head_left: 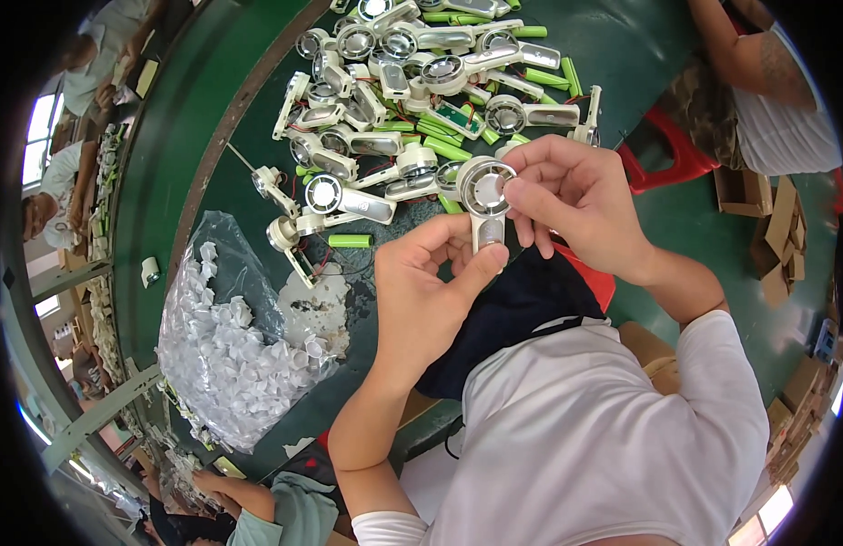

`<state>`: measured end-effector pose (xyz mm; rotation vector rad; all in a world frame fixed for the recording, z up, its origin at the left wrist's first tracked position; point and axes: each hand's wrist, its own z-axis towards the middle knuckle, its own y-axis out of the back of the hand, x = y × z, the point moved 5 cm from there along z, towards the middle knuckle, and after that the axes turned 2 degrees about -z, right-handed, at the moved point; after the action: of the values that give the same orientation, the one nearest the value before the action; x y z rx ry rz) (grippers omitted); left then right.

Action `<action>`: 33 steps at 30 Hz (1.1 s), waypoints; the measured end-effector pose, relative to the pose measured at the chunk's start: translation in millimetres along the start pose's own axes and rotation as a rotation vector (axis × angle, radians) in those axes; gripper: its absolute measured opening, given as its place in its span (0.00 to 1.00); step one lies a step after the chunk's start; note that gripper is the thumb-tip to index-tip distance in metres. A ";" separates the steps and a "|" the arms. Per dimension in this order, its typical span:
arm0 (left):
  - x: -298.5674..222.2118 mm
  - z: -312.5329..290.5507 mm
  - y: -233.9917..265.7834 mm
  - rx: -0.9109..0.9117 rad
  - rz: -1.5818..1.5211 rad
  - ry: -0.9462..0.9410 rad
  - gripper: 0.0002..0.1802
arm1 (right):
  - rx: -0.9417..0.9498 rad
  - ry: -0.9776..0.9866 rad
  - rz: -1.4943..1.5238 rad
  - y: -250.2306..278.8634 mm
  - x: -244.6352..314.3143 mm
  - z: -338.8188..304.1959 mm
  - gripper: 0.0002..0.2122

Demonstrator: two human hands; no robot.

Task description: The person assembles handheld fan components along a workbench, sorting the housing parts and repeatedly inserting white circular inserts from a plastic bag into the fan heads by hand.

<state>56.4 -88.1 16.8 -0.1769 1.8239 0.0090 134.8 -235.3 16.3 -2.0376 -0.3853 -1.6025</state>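
Note:
My left hand [431, 287] is closed round the handle of a small white and silver handheld fan [487, 229], thumb along its lower end. The fan's round ring head points away from me, and a white disc shows in its middle. At the right rim of that ring, my right hand [581, 196] pinches with thumb and fingers; whether a small part sits between the fingertips I cannot tell. Just beyond both hands lies a heap of similar handheld fans [360, 202], some with wires and green circuit boards exposed. Green cylindrical batteries [350, 241] lie among them.
A clear plastic bag [230, 355] of small translucent white parts lies on the green table at the left. A brown table edge [223, 127] curves past it. A red stool [663, 150], cardboard boxes [778, 241] and a seated person [776, 100] are at the right. Other people work at far left.

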 end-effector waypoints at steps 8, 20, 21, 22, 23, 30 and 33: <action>0.9 -8.4 2.6 -0.006 -0.118 0.066 0.09 | 0.023 -0.027 -0.017 -6.9 0.7 -0.6 0.09; 5.2 -14.7 7.9 -0.012 -0.176 0.033 0.10 | 0.059 -0.019 0.000 -15.7 -0.7 -0.4 0.09; 3.0 -15.8 6.9 -0.028 -0.202 0.078 0.10 | 0.063 -0.021 0.000 -16.5 -0.8 -0.4 0.09; 2.1 -16.4 6.9 -0.044 -0.227 0.121 0.10 | 0.068 -0.023 -0.009 -16.7 0.2 -0.2 0.09; 3.2 -17.3 8.3 -0.048 -0.229 0.119 0.10 | 0.072 -0.024 -0.017 -17.3 0.8 0.2 0.09; 4.4 -27.0 16.9 -0.065 -0.209 0.079 0.10 | 0.110 -0.037 -0.010 -28.6 1.2 -0.4 0.09; 3.5 -30.0 19.8 -0.074 -0.243 0.101 0.09 | 0.126 -0.018 -0.014 -33.6 4.5 0.8 0.09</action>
<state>24.3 -71.9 19.5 -0.4577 1.8926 -0.1050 119.3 -207.4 27.8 -1.9592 -0.4954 -1.5291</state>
